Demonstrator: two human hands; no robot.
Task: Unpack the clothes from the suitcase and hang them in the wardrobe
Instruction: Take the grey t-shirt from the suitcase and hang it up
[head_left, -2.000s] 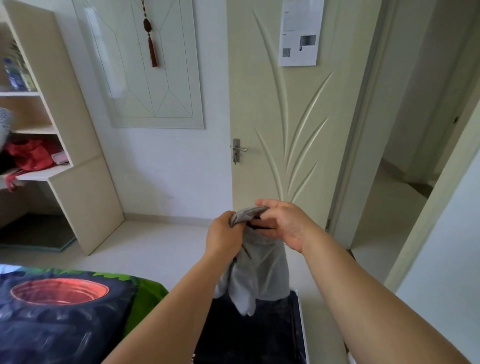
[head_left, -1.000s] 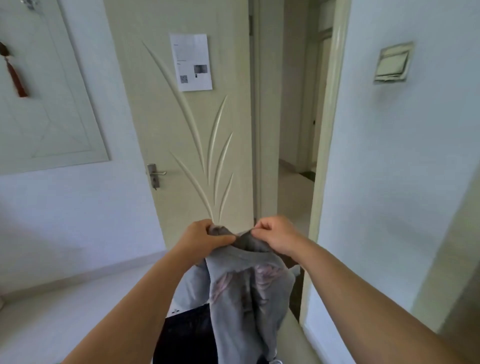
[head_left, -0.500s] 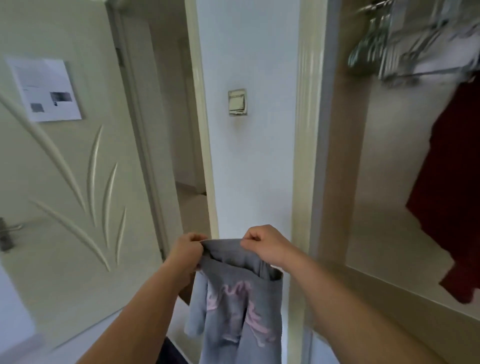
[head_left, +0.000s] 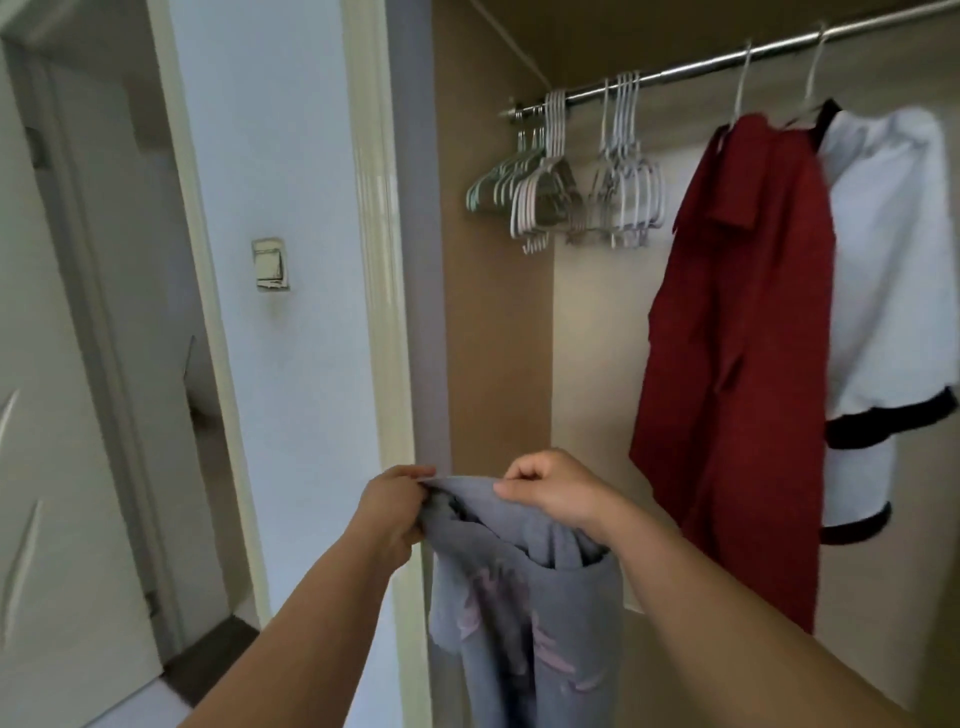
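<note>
A grey garment with a pink print (head_left: 519, 613) hangs down in front of me, held up by its top edge. My left hand (head_left: 395, 512) pinches the left end of that edge and my right hand (head_left: 556, 491) grips the right end. Behind it is the open wardrobe (head_left: 498, 338) with a metal rail (head_left: 691, 67) across the top. Several empty white hangers (head_left: 571, 192) are bunched on the rail's left part. The suitcase is out of view.
A red garment (head_left: 737, 364) and a white one with black trim (head_left: 893, 312) hang on the rail at the right. The wardrobe's cream frame post (head_left: 384, 260) stands left of my hands. Further left are a wall switch (head_left: 270, 264) and an open doorway (head_left: 156, 364).
My view has swung right from the door and suitcase to the open wardrobe. Both hands kept hold of the grey garment and carried it along; the hangers and rail now show sharply.
</note>
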